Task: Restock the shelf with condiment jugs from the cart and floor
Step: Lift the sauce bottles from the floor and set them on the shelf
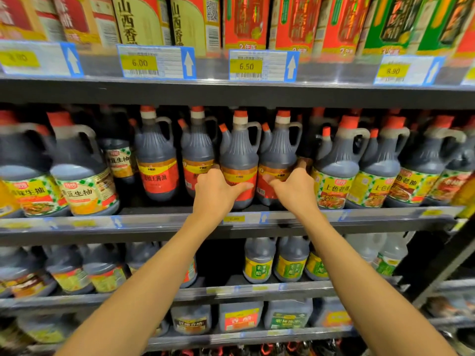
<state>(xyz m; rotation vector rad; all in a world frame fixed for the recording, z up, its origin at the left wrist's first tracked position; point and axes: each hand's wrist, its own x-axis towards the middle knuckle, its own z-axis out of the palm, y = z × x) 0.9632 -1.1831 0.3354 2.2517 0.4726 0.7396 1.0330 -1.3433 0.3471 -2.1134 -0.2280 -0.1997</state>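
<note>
Gripping two jugs (pixel 239 160) on shelf (pixel 154 224)

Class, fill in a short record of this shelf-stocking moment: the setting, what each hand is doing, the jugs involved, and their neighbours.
setting: shop shelving, head view, middle shelf
left hand: grips red-label jug, thumb across its label
right hand: grips second red-label jug
jug state: both upright on the shelf, side by side
left neighbours: two more red-label jugs
right neighbours: green-check-label jugs
shelf above: boxed bottles, price tags
</note>
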